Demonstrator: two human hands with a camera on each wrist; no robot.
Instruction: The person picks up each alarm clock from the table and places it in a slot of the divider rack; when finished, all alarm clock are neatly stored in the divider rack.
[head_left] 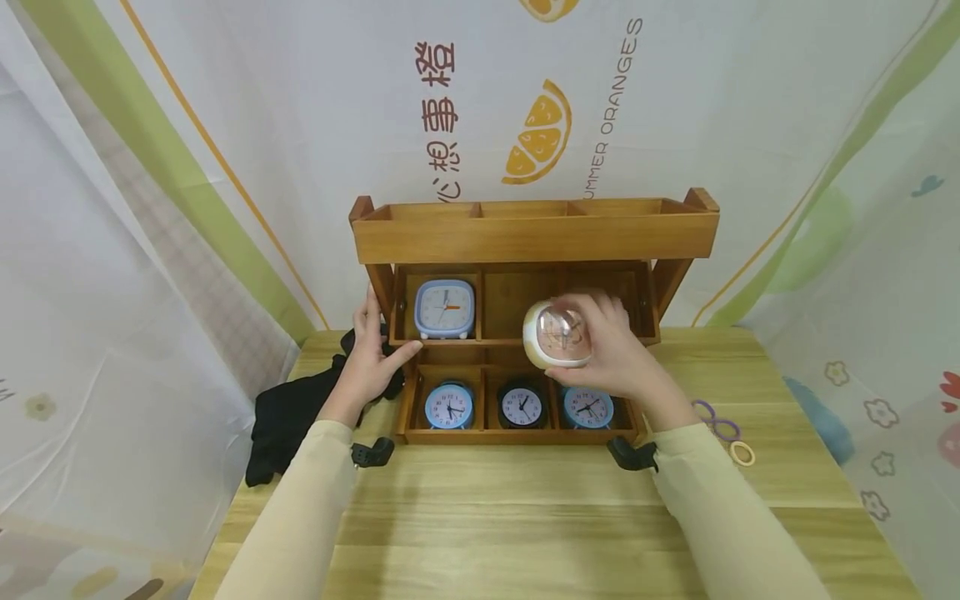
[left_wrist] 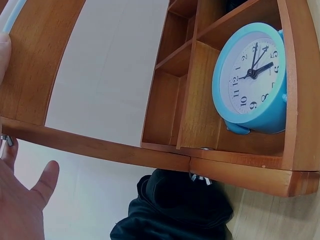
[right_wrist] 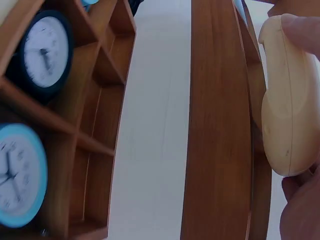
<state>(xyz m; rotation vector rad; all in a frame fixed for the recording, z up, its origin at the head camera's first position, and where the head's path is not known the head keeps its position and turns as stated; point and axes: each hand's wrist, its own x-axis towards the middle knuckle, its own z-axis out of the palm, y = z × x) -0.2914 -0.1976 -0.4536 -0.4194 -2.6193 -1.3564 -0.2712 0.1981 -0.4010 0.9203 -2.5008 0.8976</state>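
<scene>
My right hand [head_left: 611,337] grips a rounded cream alarm clock [head_left: 534,333] with a glossy, bulging front. It is held before the middle tier of the wooden shelf [head_left: 536,240], overlapping the middle and right compartments. The clock's cream casing [right_wrist: 287,100] shows between thumb and fingers in the right wrist view. Extended along the shelf's left side, the fingers of my left hand [head_left: 367,362] rest outside while the thumb lies across the front edge. Close to that thumb, a blue-and-white square clock [head_left: 444,308] stands in the left compartment of the middle tier.
The bottom tier holds a light blue clock [head_left: 449,406], a black clock [head_left: 521,406] and another blue clock [head_left: 588,407]. Black cloth [head_left: 288,417] lies left of the shelf. Purple rings [head_left: 726,429] and a yellow ring [head_left: 742,453] lie to the right. A printed curtain [head_left: 300,125] hangs behind.
</scene>
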